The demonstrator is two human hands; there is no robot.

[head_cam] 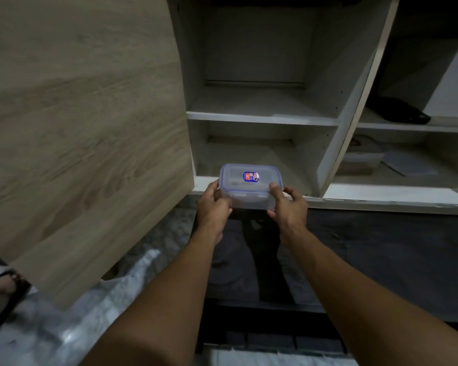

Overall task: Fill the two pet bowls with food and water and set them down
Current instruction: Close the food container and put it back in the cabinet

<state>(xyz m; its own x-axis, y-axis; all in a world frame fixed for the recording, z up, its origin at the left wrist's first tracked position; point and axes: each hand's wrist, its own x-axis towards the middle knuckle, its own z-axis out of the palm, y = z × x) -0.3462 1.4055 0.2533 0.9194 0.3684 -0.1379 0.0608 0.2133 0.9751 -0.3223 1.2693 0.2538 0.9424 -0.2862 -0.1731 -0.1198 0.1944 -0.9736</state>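
Note:
A clear plastic container (250,184) with a blue-rimmed snap lid and a small blue and red sticker sits at the front edge of the cabinet's bottom shelf (270,165). My left hand (214,204) grips its left end. My right hand (286,203) grips its right end, thumb on the lid. What is inside the container cannot be made out. No pet bowls are in view.
The wooden cabinet door (85,122) stands open at left, close to my left arm. An upper shelf (262,109) holds nothing. The right compartment holds a dark object (399,112) and flat containers (362,159). A dark countertop (381,254) lies below. A sandalled foot (3,286) shows lower left.

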